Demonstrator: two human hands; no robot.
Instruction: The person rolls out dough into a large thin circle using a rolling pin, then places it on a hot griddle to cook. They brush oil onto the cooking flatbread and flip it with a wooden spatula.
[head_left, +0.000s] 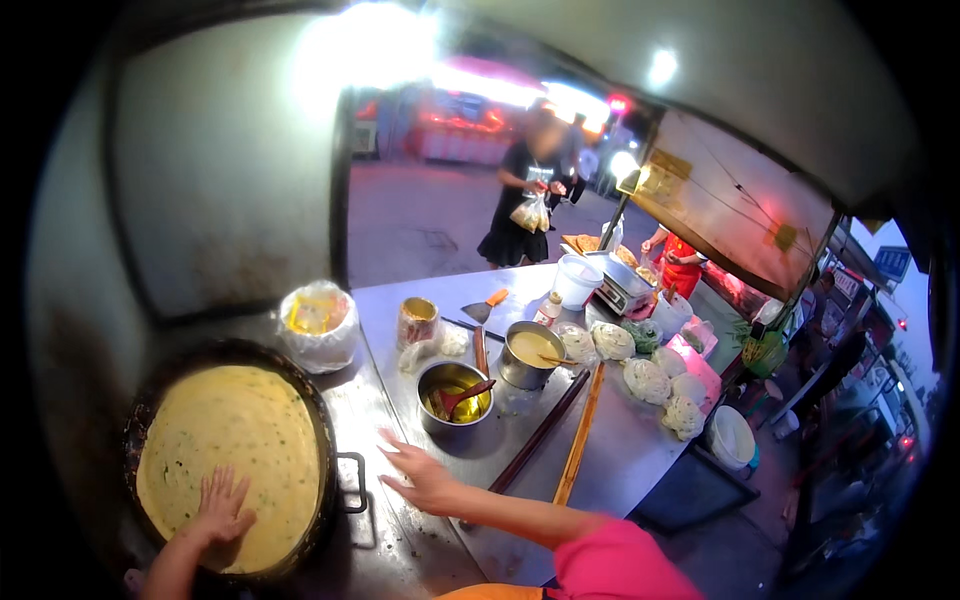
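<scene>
A large round flatbread flecked with green nearly fills a black pan on the left. My left hand lies palm down near the flatbread's front edge, fingers spread. To the right of the pan handle, my right hand hangs over the metal worktop, slightly blurred, fingers apart and nothing in them. Just beyond that hand stands a metal pot of yellow oil with a brush resting in it. Behind it, a second metal pot holds a pale batter-like liquid.
A dark rolling pin and a wooden stick lie on the worktop. Several dough coils sit at the right. A scraper, a scale and a white bucket are farther back. A person stands outside holding a bag.
</scene>
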